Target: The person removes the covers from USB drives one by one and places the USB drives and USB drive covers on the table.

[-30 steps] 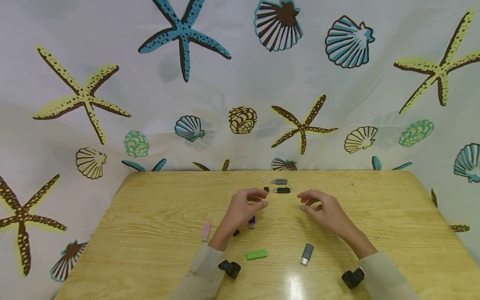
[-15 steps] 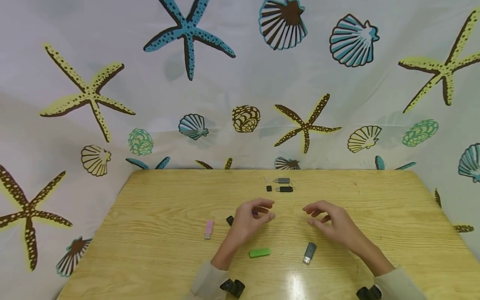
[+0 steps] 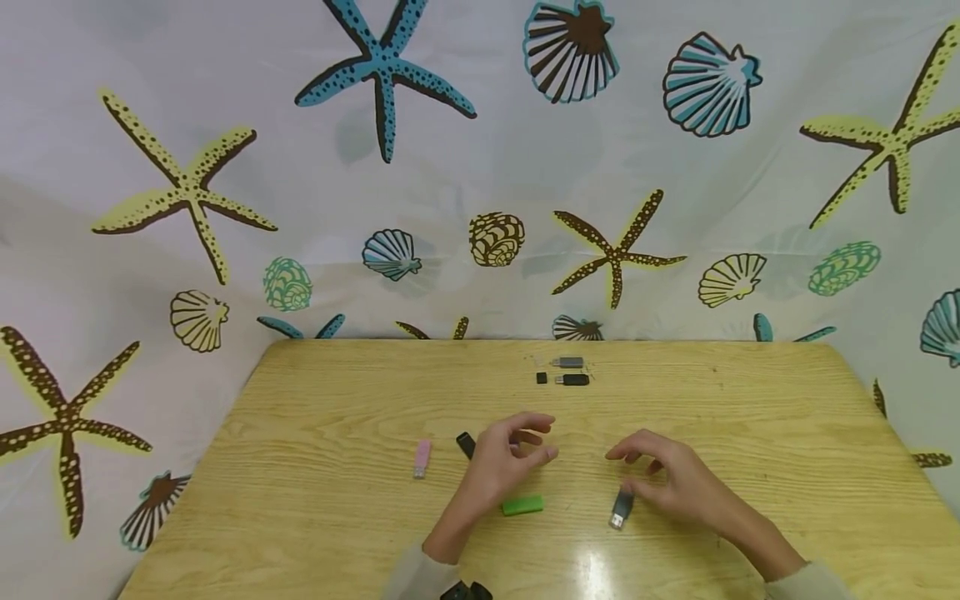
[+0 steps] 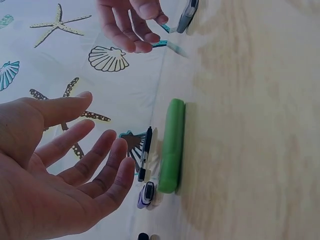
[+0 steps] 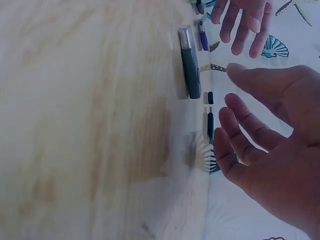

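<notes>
My left hand (image 3: 504, 462) hovers over the table with loosely bent fingers, holding nothing. Just below it lies a green USB stick (image 3: 522, 505); a purple USB stick (image 5: 203, 37) is mostly hidden behind the hand in the head view. To its left are a black USB stick (image 3: 466, 444) and a pink USB stick (image 3: 422, 459). My right hand (image 3: 675, 477), also holding nothing, is close to a dark grey USB stick (image 3: 621, 510), its thumb overlapping that stick's far end in the head view. In the right wrist view, thumb and fingers stand apart.
Toward the back of the wooden table (image 3: 337, 392), a grey USB stick (image 3: 568, 362) lies behind a black one (image 3: 575, 380). A small black cap (image 3: 542, 378) sits beside them. A cloth (image 3: 450, 167) printed with starfish and shells hangs behind the table.
Both hands have drawn back from the rear sticks toward the near side. The right hand has come down to the dark grey USB stick. The sticks lie as before.
</notes>
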Demonstrator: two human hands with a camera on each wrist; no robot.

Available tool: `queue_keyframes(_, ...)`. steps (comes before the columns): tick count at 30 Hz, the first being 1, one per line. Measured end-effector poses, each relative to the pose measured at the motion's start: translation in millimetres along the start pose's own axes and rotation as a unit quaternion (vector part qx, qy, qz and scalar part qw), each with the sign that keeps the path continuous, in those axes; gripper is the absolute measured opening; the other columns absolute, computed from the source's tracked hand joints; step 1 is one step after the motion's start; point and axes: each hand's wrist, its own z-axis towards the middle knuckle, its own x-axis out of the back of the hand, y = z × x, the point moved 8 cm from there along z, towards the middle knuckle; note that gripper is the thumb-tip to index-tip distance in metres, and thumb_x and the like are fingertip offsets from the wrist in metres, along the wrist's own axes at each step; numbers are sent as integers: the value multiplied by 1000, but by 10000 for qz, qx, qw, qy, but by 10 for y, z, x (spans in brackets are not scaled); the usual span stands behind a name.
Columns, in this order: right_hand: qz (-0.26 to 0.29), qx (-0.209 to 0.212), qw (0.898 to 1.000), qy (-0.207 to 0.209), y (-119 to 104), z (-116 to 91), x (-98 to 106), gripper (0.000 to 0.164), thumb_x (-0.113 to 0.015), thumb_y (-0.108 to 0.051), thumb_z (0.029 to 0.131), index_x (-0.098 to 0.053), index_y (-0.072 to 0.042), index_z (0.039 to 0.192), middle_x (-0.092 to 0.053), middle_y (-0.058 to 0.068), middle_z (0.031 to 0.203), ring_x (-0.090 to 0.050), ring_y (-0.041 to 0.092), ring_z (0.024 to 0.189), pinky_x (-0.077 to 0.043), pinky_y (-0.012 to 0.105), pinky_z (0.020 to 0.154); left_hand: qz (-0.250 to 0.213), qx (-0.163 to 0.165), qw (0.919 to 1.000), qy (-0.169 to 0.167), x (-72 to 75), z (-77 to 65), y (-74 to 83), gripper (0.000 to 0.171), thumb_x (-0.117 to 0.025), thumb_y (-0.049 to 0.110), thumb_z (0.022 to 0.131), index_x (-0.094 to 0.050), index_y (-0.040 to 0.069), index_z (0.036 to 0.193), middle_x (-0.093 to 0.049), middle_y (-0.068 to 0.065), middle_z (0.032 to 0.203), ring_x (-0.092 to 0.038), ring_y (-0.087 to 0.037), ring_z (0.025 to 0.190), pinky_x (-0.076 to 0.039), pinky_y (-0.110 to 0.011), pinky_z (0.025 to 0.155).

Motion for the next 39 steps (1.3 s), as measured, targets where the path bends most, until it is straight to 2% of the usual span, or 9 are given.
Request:
queue_keyframes(5, -59, 103, 9996, -238, 12, -79, -76, 32, -81, -1, 86, -72, -14, 114, -69, -3, 113, -67, 23, 101, -57, 36, 78, -3, 9, 9999, -109, -70, -31, 25, 33, -77, 11, 94, -70, 8, 126, -68, -17, 122, -66, -35, 109, -56, -43, 86)
queue_keyframes(10, -196, 298, 9982, -474, 14, -130, -157, 36, -78, 8, 84, -74, -15, 111, -69, -4, 112, -66, 18, 104, -56, 35, 84, 54, -36, 9998, -188, -144, -35, 48, 33, -79, 11, 92, -71, 9, 124, -67, -16, 122, -66, -35, 110, -56, -47, 86)
queue_keyframes(13, -270, 309, 9971, -641, 11, -145, -186, 32, -78, 5, 86, -75, -17, 110, -69, -5, 110, -65, 15, 103, -57, 36, 87, 48, -51, 9997, -234, -190, -39, 50, 33, -80, 10, 91, -70, 6, 123, -68, -16, 121, -66, -36, 109, -56, -49, 86)
queue_keyframes(17, -261, 94, 9958, -872, 38, -172, -206, 23, -77, -3, 90, -76, -17, 109, -67, -7, 106, -64, 11, 96, -56, 31, 82, 63, -52, 9996, -273, -254, -45, 57, 33, -81, 8, 89, -71, 4, 119, -69, -16, 119, -66, -35, 107, -56, -49, 85)
queue_keyframes(21, -200, -33, 9957, -902, 58, -218, -212, 18, -75, -8, 93, -75, -18, 109, -66, -9, 105, -64, 9, 94, -56, 29, 81, 109, -25, 9993, -368, -338, -53, 83, 30, -83, 10, 88, -72, 4, 115, -70, -14, 116, -66, -32, 105, -56, -48, 85)
queue_keyframes(26, -180, 216, 9982, -522, -14, -262, -173, 19, -76, -7, 93, -74, -18, 109, -67, -8, 106, -63, 8, 93, -56, 29, 77, 54, -121, 9986, -510, -452, -69, 126, 27, -83, 8, 87, -72, 3, 111, -71, -14, 112, -68, -33, 101, -58, -33, 82)
queue_keyframes(30, -181, 389, 9991, -44, -102, -282, -89, 25, -78, -2, 89, -73, -18, 107, -68, -7, 104, -62, 6, 87, -55, 28, 71, -167, -107, 9978, -625, -529, -84, 156, 26, -82, 6, 88, -72, 1, 111, -70, -16, 111, -68, -34, 100, -56, -24, 81)
queue_keyframes(36, -268, 545, 9961, 641, -186, -305, 46, 35, -82, 6, 82, -73, -19, 105, -70, -9, 101, -64, 7, 85, -55, 28, 67, -611, -117, 9950, -781, -626, -88, 218, 24, -81, 8, 90, -71, 1, 111, -70, -17, 112, -69, -18, 94, -56, -22, 82)
queue_keyframes(39, -298, 696, 9930, 911, -234, -311, 101, 39, -83, 9, 79, -73, -19, 105, -70, -10, 100, -64, 8, 84, -55, 27, 66, -790, -152, 9930, -860, -663, -92, 267, 23, -80, 10, 91, -71, 1, 111, -71, -15, 108, -70, -15, 91, -57, -23, 81)
